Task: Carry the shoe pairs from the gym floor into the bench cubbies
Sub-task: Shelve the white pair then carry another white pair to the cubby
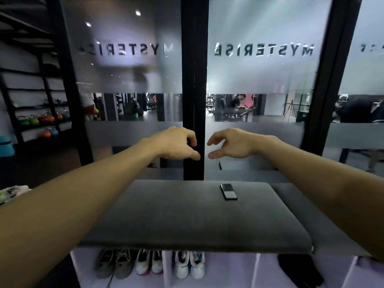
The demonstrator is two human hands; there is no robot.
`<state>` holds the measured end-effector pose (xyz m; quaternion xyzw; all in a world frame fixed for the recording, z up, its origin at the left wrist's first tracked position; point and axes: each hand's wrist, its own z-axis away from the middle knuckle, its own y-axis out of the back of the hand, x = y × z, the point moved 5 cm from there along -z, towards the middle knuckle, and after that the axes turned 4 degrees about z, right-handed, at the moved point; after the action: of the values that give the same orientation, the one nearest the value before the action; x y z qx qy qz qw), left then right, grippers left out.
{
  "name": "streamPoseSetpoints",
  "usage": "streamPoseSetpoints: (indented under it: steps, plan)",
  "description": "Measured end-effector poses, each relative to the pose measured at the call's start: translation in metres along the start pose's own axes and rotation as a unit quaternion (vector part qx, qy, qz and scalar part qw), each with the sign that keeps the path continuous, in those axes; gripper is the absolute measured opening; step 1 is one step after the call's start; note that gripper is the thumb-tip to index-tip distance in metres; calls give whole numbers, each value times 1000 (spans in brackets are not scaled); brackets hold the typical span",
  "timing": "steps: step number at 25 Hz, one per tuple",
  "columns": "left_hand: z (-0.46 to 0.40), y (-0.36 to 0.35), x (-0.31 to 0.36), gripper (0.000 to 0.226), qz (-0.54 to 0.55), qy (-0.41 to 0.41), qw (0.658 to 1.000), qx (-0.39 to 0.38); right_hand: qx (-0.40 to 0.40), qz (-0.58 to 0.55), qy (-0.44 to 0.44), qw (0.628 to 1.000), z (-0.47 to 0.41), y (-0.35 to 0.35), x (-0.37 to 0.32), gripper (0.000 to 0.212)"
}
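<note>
Your left hand (176, 144) and right hand (230, 144) hover loose, each grip empty; below them, grey, white-and-pink and white-and-blue sneaker pairs (150, 263) fill cubbies under the grey cushioned surface (176, 217). Risk: the green-and-white shoes (12, 193) get forgotten.

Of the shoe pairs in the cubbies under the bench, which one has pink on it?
The middle pair, white with pink toes, sharing the left cubby with the grey pair. The white pair right of the divider has blue accents.

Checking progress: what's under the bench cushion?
Under the bench cushion: grey pair and white-pink pair share one cubby, white-blue pair in the next. The cushion hides the cubby backs.
</note>
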<state>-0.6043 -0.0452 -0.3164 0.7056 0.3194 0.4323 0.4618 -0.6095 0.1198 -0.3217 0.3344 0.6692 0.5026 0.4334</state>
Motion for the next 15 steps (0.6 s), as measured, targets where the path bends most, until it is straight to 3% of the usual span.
streamPoseSetpoints:
  steps: [4, 8, 12, 15]
  plan:
    - [41, 163, 93, 45, -8, -19, 1000, -9, 26, -30, -4, 999, 56, 171, -83, 50]
    - [86, 275, 158, 46, -8, -21, 999, 29, 52, -29, 6, 998, 114, 277, -138, 49]
    - [149, 331, 203, 51, -16, -11, 999, 41, 107, -11, 41, 993, 181, 341, -179, 43]
    - [200, 339, 223, 51, -19, 9, 999, 43, 133, -27, 76, 988, 224, 347, -199, 40]
